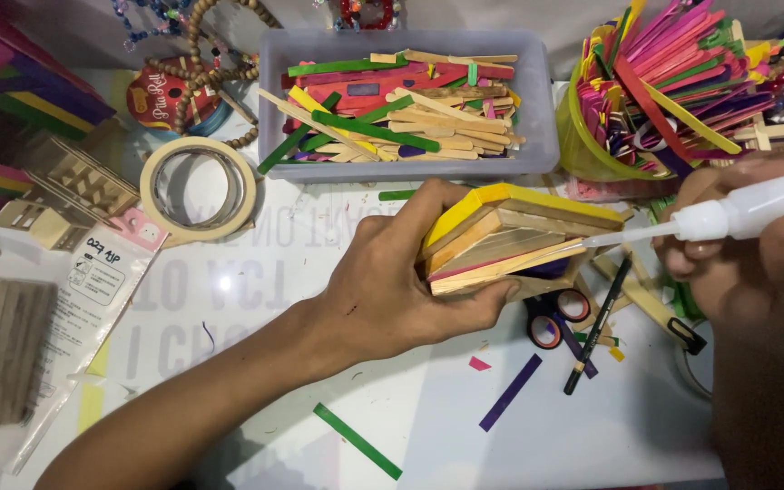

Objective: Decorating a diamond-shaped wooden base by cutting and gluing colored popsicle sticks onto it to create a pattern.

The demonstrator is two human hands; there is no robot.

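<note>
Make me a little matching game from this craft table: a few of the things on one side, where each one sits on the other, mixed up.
Things:
1. glue bottle
2. stick model
3. tape roll
4. green stick

Places:
A. lying loose on the white table near the bottom edge
B. gripped in the left hand
C. flat on the table, left of the grey tray
D. held in the right hand, nozzle at the model

Pairs: 1-D, 2-B, 3-C, 4-A
</note>
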